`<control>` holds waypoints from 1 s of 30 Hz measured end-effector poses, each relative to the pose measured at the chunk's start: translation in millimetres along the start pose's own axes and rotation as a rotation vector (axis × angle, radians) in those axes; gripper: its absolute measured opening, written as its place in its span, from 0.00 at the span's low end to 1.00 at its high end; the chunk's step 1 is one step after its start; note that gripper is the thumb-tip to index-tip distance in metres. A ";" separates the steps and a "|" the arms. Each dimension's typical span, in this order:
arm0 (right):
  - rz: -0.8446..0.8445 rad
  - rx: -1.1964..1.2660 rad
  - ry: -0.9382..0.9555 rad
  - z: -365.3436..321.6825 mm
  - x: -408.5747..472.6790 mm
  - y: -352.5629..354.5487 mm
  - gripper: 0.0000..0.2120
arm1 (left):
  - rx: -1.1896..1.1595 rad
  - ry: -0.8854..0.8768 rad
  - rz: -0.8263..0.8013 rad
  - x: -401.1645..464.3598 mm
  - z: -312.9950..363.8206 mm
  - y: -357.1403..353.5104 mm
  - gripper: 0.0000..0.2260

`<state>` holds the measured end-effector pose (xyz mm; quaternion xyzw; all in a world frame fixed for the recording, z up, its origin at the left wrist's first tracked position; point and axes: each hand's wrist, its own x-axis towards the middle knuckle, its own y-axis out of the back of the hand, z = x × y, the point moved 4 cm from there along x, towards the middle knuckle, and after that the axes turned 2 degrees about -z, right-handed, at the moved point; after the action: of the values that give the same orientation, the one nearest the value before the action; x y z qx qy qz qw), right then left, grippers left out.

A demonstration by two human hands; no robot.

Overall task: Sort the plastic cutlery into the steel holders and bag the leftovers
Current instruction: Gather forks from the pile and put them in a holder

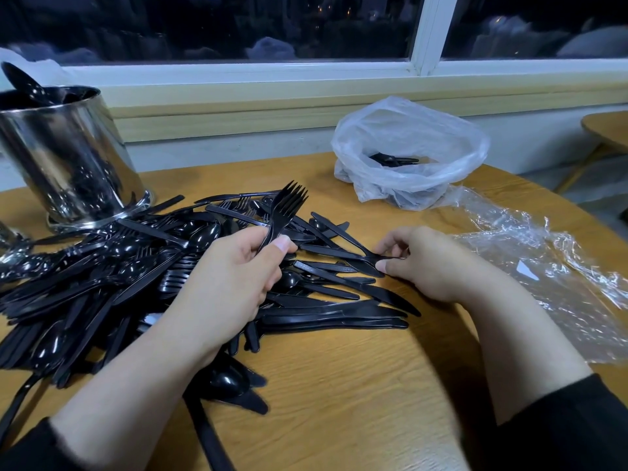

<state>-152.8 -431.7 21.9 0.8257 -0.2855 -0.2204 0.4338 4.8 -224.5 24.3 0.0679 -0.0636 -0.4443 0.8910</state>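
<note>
Left hand: the left hand [234, 277] is curled round the handles of a small bunch of black forks [283, 207], thumb pressed across them; the tines stand up and away from the person, above the heap.
Right hand: the right hand [424, 263] lies low on the bench [339, 385], thumb and forefinger pinching the end of a black knife [343, 254] at the near edge of the heap; the other fingers are loosely bent.
Heap: a wide pile of black cutlery [112, 277], knives, forks and spoons mixed, spreads under and beyond the left hand and reaches as far as the right hand's fingertips.
Steel holder: a shiny steel holder [68, 158] stands upright on the far side of the left hand, off to its left, touching the heap's far edge; black spoon ends show above its rim.
Second holder: part of another steel piece [8, 239] shows at the picture's left edge, mostly cut off.
Bag: a white plastic bag [407, 144] sits open beyond the right hand, well apart from it, with a few black pieces visible inside.
Wrapping: crumpled clear plastic film [543, 266] lies flat on the bench just to the right of the right hand and wrist.
Sleeves: dark sleeves [560, 433] cover both forearms near the bottom of the view.
Background: a window frame [421, 35] runs behind the bench, dark outside.
</note>
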 end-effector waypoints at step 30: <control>0.177 0.812 0.456 -80.8 -32.0 15.4 0.11 | -0.119 -0.025 -0.084 -5.5 14.9 -3.2 0.11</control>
<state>-131.4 -369.9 81.2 0.9282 -0.3156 0.1338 0.1446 -3.6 -223.0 38.1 0.0116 -0.0454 -0.4850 0.8733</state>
